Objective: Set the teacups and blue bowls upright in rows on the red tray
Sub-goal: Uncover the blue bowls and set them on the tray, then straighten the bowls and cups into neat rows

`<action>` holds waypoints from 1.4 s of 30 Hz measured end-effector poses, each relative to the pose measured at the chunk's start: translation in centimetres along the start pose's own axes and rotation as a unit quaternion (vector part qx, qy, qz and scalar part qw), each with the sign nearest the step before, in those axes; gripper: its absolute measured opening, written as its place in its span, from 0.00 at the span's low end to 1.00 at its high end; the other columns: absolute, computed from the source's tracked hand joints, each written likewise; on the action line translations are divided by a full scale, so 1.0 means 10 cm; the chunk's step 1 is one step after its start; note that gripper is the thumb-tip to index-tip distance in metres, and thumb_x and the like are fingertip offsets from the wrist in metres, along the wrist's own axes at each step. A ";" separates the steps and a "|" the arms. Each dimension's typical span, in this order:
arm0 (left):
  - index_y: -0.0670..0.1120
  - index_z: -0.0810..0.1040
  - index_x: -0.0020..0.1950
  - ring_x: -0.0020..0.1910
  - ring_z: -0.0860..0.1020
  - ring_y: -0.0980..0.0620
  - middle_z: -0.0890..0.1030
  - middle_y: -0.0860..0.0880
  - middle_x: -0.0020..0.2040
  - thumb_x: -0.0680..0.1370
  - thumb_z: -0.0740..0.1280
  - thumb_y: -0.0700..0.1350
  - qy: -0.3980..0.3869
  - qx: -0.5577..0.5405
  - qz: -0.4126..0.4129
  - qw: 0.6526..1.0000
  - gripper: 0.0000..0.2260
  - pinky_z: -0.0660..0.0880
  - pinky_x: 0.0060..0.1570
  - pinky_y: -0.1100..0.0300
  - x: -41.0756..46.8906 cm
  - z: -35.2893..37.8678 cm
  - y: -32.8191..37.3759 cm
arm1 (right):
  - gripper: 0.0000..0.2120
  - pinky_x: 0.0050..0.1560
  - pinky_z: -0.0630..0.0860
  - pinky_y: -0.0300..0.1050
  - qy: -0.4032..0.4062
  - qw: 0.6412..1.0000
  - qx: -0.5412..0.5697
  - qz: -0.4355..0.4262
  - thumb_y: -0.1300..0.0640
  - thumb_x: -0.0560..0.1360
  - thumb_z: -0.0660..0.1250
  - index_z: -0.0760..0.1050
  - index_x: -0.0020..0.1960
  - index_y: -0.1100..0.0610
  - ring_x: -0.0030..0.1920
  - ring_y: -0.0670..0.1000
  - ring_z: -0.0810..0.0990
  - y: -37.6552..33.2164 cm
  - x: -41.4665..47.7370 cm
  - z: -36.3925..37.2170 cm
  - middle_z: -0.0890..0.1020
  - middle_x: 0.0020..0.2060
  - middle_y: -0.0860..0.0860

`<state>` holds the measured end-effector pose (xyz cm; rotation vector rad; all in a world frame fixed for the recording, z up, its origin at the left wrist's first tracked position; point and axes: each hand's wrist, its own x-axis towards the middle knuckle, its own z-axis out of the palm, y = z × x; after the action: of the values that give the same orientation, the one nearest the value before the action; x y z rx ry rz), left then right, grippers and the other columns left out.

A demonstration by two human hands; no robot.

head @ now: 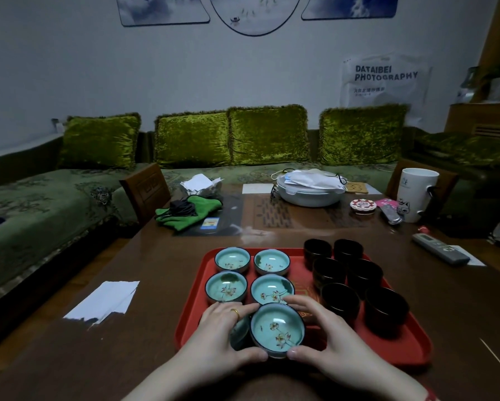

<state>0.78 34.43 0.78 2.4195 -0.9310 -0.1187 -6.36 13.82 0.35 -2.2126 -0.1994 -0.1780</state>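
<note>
Tray: red tray is set on the brown table; bowls are kept on its left half, cups on its right half.
Bowls: five blue bowls are seen whole, all upright, each painted with a flower inside; nothing else is seen in them.
Bowl rows: two bowls are placed in the far row, two in the middle row, touching or nearly touching.
Near bowl: fifth bowl is held at the near edge of the tray; whether it rests on the tray or is lifted cannot be told.
Hidden piece: pale blue curve is seen under the left hand; whether it is a sixth bowl cannot be told.
Cups: six dark cups are stood mouth up in three rows of two; their insides are too dark for contents to be told.
Left hand: left hand is wrapped round the left side of the fifth bowl, thumb at the near rim; a ring is worn.
Right hand: right hand is wrapped round the right side of the same bowl, thumb at the near rim.
Table: white mug, lidded white pot, green cloth, remote and paper sheet are laid off the tray.
</note>
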 end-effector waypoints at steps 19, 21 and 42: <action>0.57 0.59 0.71 0.69 0.55 0.63 0.64 0.56 0.71 0.68 0.65 0.65 -0.035 0.051 0.024 0.998 0.34 0.48 0.72 0.58 0.10 -0.02 -0.04 | 0.32 0.67 0.66 0.38 -0.035 0.998 -0.042 0.015 0.50 0.64 0.73 0.62 0.64 0.39 0.63 0.33 0.66 0.06 0.08 0.01 0.70 0.61 0.35; 0.57 0.61 0.70 0.69 0.59 0.62 0.67 0.57 0.69 0.69 0.64 0.65 -0.018 0.048 0.042 0.998 0.32 0.53 0.72 0.60 0.14 -0.07 -0.08 | 0.33 0.68 0.66 0.40 -0.049 0.996 -0.067 0.018 0.45 0.64 0.72 0.61 0.65 0.38 0.64 0.36 0.67 0.02 0.10 -0.04 0.70 0.61 0.36; 0.49 0.57 0.73 0.72 0.61 0.50 0.63 0.48 0.74 0.72 0.67 0.55 -0.026 0.078 -0.089 0.993 0.33 0.61 0.71 0.54 1.18 -0.62 -0.81 | 0.42 0.65 0.66 0.48 -0.083 0.967 -0.182 0.160 0.44 0.65 0.71 0.52 0.72 0.49 0.67 0.58 0.66 0.17 1.69 -0.22 0.63 0.69 0.59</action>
<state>16.24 34.62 3.20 2.6541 -0.7695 -0.1822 10.32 12.43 3.70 -2.5906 0.1109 0.1636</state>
